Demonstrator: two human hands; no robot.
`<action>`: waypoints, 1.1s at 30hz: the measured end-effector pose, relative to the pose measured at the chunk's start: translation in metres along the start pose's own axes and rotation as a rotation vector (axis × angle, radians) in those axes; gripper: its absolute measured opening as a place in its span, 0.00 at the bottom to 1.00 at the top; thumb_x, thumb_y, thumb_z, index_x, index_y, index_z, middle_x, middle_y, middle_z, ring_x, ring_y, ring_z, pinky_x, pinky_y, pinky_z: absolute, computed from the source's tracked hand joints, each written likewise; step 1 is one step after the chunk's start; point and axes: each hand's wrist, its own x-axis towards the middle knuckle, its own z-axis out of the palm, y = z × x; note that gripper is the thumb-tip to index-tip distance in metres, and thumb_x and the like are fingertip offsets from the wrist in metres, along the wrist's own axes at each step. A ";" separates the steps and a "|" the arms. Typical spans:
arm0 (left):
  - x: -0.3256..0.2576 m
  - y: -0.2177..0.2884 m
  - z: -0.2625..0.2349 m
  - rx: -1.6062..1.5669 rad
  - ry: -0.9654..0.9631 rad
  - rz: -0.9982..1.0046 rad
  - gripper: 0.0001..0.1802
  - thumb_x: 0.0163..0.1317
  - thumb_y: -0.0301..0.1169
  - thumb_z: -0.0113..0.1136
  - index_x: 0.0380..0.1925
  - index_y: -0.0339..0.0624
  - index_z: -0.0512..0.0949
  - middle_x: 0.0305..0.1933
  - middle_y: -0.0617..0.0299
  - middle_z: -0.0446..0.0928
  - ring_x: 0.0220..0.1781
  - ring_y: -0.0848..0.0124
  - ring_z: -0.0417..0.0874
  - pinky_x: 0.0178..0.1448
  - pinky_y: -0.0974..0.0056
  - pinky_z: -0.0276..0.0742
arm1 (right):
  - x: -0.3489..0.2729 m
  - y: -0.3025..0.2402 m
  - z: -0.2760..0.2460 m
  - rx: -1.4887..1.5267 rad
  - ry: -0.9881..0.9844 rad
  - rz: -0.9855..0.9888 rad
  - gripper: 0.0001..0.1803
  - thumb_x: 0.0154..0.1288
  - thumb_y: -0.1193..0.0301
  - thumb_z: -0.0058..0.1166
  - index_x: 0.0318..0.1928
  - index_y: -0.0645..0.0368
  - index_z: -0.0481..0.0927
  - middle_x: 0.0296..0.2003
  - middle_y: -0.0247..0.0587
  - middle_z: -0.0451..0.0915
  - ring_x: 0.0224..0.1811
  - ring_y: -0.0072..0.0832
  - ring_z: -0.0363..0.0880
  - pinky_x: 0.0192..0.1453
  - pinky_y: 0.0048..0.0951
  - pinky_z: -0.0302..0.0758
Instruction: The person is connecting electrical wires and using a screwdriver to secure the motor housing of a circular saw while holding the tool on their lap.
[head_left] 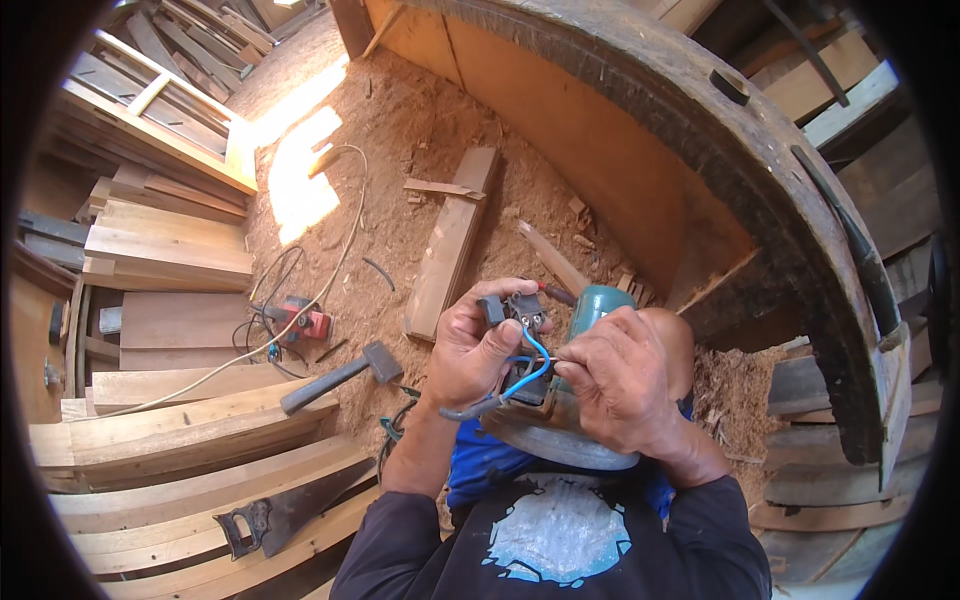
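My left hand (478, 345) is closed around a small black electrical switch (524, 312) with metal terminals. A blue wire (541, 352) loops down from the switch toward a grey cable end (470, 411). My right hand (618, 380) pinches a thin brown strand, apparently a wire, just right of the blue one. Beneath both hands, in my lap, lies a power tool with a green motor housing (600, 303) and a rounded metal part (560, 440). Its lower middle is partly hidden by my hands. Beyond my left fingertips a dark red, rod-like piece (556, 293) shows.
A hammer (345, 378) and a handsaw (262, 520) rest on stacked boards (190, 430) at left. Near them sits a red power tool (306, 318) with cords. Ahead, a plank (455, 240) lies on the shavings-covered floor (400, 130). A large curved wooden structure (640, 70) arches along the right.
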 end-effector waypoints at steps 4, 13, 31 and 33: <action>-0.001 -0.011 0.001 0.317 0.043 0.245 0.26 0.70 0.37 0.71 0.62 0.36 0.77 0.48 0.55 0.84 0.50 0.70 0.87 0.50 0.67 0.85 | 0.004 -0.001 -0.006 0.242 -0.019 0.025 0.05 0.63 0.75 0.66 0.36 0.59 0.81 0.28 0.39 0.78 0.31 0.39 0.75 0.36 0.38 0.68; -0.001 -0.027 -0.002 0.501 0.012 0.503 0.27 0.68 0.39 0.72 0.62 0.38 0.77 0.44 0.54 0.86 0.45 0.71 0.88 0.49 0.66 0.84 | 0.010 0.020 -0.025 1.025 -0.526 0.654 0.12 0.77 0.68 0.55 0.36 0.63 0.78 0.26 0.36 0.75 0.32 0.23 0.72 0.38 0.33 0.68; 0.017 -0.001 -0.021 -0.127 0.021 -0.029 0.16 0.75 0.34 0.54 0.57 0.40 0.71 0.41 0.45 0.86 0.38 0.71 0.87 0.41 0.70 0.84 | 0.008 -0.005 -0.033 0.168 -0.201 0.034 0.10 0.59 0.77 0.67 0.41 0.59 0.81 0.35 0.42 0.78 0.39 0.44 0.77 0.45 0.42 0.73; 0.016 -0.001 -0.022 -0.116 0.040 -0.029 0.15 0.75 0.34 0.54 0.57 0.40 0.71 0.42 0.45 0.86 0.37 0.71 0.87 0.41 0.71 0.84 | 0.008 -0.004 -0.035 0.146 -0.173 0.035 0.11 0.59 0.77 0.68 0.41 0.58 0.81 0.35 0.41 0.78 0.40 0.44 0.77 0.45 0.42 0.73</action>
